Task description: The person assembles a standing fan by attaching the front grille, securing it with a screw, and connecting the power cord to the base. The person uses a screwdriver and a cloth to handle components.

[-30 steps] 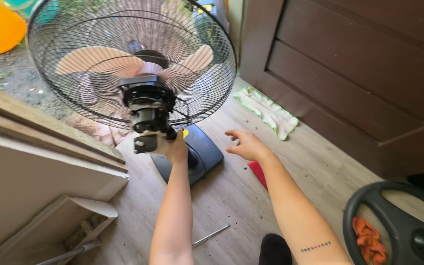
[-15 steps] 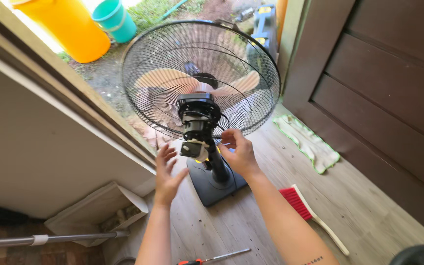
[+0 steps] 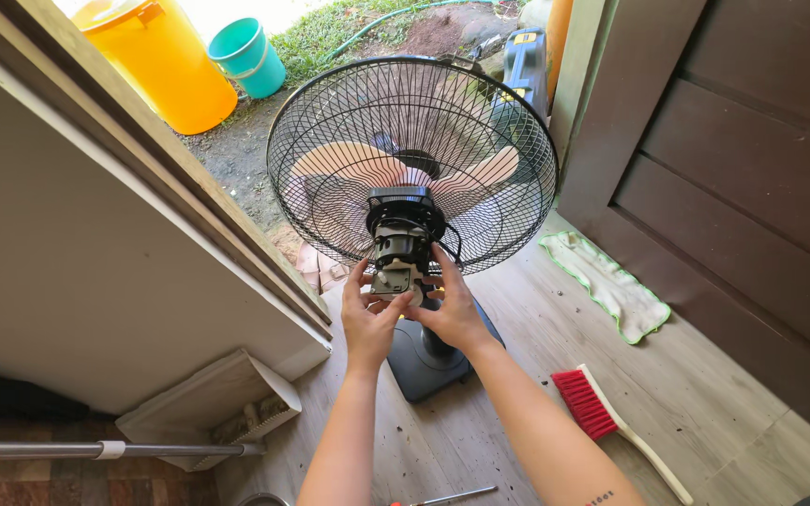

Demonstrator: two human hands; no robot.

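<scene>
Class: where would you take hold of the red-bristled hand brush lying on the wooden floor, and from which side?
Probably by the pale handle of the red-bristled hand brush, from above: it lies flat, slender and clear, with the bristle end pointing toward the fan.

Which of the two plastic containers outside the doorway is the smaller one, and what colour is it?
The teal bucket is the smaller. It stands just right of the much larger orange bin, which has a lid.

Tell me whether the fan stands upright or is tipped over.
Upright. The fan stands on its dark base on the wooden floor, grille vertical; the left hand and right hand grip its exposed motor housing.
</scene>
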